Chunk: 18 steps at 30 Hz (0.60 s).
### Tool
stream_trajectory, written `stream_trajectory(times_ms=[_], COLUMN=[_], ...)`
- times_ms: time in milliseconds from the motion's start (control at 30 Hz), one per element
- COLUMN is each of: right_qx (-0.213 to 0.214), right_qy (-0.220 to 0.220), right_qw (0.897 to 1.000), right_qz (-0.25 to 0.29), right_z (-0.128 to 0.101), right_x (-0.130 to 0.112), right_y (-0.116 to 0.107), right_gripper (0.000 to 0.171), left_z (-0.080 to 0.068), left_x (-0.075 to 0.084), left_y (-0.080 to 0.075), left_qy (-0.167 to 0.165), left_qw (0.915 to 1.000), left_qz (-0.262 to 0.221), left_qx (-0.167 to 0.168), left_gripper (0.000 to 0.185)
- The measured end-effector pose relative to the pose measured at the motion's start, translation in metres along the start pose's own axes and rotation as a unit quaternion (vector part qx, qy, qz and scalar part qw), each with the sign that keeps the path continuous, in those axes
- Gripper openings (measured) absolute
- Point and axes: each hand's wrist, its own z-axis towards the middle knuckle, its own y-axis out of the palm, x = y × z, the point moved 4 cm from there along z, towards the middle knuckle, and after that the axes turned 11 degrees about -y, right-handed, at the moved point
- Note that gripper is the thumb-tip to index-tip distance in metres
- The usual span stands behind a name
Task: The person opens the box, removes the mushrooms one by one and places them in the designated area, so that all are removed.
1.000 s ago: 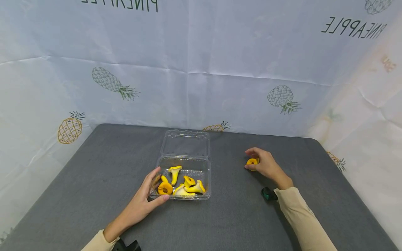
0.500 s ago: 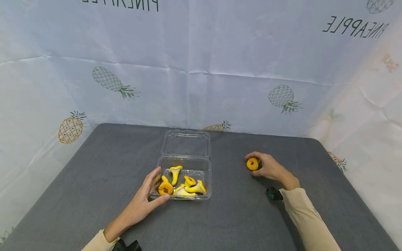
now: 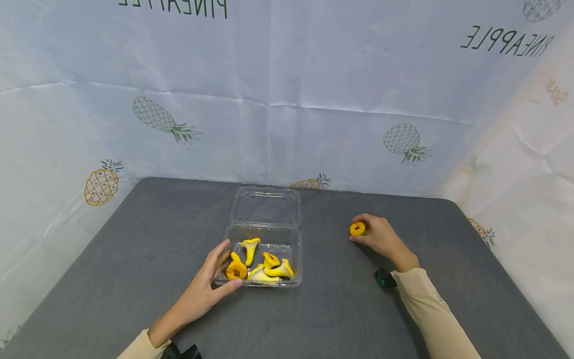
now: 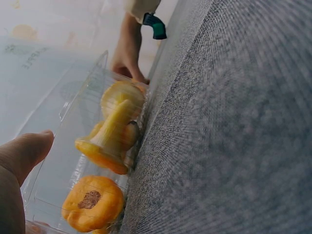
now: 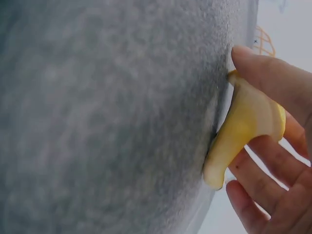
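Observation:
A yellow chanterelle mushroom [image 3: 357, 229] is pinched by my right hand [image 3: 381, 239] on the right side of the table. Its pale stem and flared cap [image 5: 243, 117] show in the right wrist view, between thumb and fingers, with the stem end close to the cloth. My left hand [image 3: 202, 284] grips the near left corner of a clear plastic clamshell container [image 3: 293, 244], thumb at the front rim and fingers along the left side. Several similar mushrooms lie inside it; one with an orange cap [image 4: 92, 202] is nearest the left thumb [image 4: 29, 151].
The container's lid [image 3: 265, 205] is folded back, lying behind the base. Grey cloth covers the table [image 3: 332, 309]. Behind the table's far edge hangs a pale curtain [image 3: 314, 75] printed with pineapples.
My right hand drew slightly right, then moved back left and a little away from me with its mushroom, whose cap has turned. The left hand and container stayed in place.

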Motion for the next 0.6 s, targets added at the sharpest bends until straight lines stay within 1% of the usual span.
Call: stream_trajectory(times_ms=[200, 367, 600], right_qx=[0.013, 0.012, 0.007], right_qy=[0.007, 0.009, 0.002], right_qw=[1.0, 1.0, 1.0], right_qz=[0.001, 0.01, 0.025], right_z=[0.0044, 0.0041, 0.0038], right_x=[-0.0024, -0.0023, -0.0022], right_y=[0.0018, 0.0029, 0.0022], right_gripper=[0.047, 0.051, 0.054], left_z=[0.0001, 0.0003, -0.0003], left_x=[0.0004, 0.0005, 0.0003], left_y=[0.0005, 0.0005, -0.0001], left_qy=[-0.001, -0.002, 0.0], left_qw=[1.0, 1.0, 1.0], left_qz=[-0.001, 0.0, -0.001], left_qx=[0.0, 0.002, 0.002], left_gripper=[0.085, 0.085, 0.085])
